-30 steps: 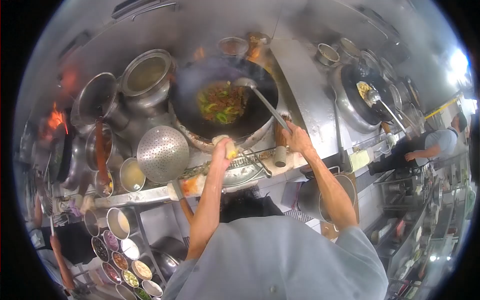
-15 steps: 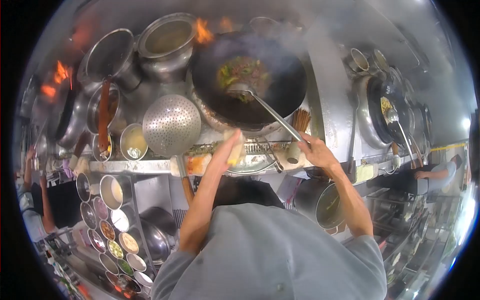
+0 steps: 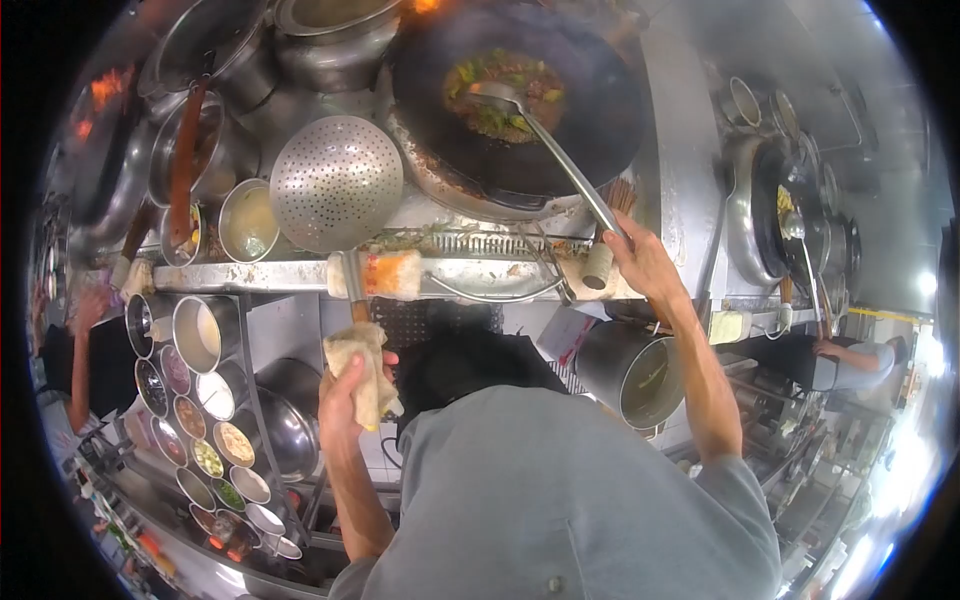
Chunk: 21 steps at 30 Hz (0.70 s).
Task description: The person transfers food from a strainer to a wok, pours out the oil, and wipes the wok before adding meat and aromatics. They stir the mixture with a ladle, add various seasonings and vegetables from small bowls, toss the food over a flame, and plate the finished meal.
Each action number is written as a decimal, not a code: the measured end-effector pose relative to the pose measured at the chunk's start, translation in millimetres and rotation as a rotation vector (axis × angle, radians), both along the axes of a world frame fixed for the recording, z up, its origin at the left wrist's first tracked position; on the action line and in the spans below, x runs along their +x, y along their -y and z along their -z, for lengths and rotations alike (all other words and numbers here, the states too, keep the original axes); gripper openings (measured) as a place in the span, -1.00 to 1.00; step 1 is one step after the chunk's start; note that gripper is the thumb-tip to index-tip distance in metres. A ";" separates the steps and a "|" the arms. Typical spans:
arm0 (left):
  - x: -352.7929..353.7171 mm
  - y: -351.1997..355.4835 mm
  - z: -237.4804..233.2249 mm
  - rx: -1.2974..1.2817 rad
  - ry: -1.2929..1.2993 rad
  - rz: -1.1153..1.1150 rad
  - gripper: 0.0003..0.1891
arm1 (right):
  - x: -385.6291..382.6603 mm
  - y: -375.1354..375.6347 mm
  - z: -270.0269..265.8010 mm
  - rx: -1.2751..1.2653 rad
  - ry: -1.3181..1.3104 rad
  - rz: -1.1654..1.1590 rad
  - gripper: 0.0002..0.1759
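My right hand [image 3: 645, 255] is closed round the handle of a long metal ladle [image 3: 565, 155]. The ladle's bowl rests among chopped green and brown food [image 3: 535, 90] in the large black wok [image 3: 610, 110]. In my left hand [image 3: 342, 395] is a folded, stained cloth [image 3: 357, 365], fingers wrapped about it. The cloth overlaps the lower end of the wooden handle of a perforated strainer [image 3: 337, 185]; whether I grip that handle through it I cannot tell. A second cloth with orange stains [image 3: 392, 273] lies on the counter's front rail beside the handle.
A bamboo brush [image 3: 597, 265] stands right of the wok. Metal pots [image 3: 335, 50] and a small bowl of liquid [image 3: 250, 222] are at left, with flames behind. Several ingredient tins [image 3: 215, 395] fill a lower-left rack. A deep pot [image 3: 650, 380] sits at lower right. Other people work at both sides.
My left hand has drawn back from the wok's near edge to the strainer handle, bringing the cloth with it. The ladle stays in my right hand. The camera view has shifted.
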<state>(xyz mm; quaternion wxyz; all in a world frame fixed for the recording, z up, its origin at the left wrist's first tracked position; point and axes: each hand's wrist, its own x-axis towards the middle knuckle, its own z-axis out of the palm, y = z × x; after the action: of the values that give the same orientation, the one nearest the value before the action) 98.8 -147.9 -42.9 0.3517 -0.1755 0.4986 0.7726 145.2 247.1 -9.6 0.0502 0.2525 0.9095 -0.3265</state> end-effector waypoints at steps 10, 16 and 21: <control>1.3 -21.7 18.0 0.073 0.096 -0.012 -0.62 | 27.5 -9.0 -26.3 0.051 -0.102 -0.015 -0.57; 0.0 -57.7 29.1 0.205 0.248 0.083 -0.65 | 16.1 -25.4 -17.0 0.172 -0.030 -0.060 -0.58; -3.8 -71.8 31.7 0.204 0.239 0.095 -0.64 | 19.9 -25.0 -12.3 0.153 -0.013 0.025 -0.57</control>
<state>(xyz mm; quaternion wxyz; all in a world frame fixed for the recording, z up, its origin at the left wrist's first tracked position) 95.0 -76.1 -74.6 0.4608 -0.2057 0.3800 0.7752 165.1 272.1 2.7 0.0207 0.2649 0.9289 -0.2581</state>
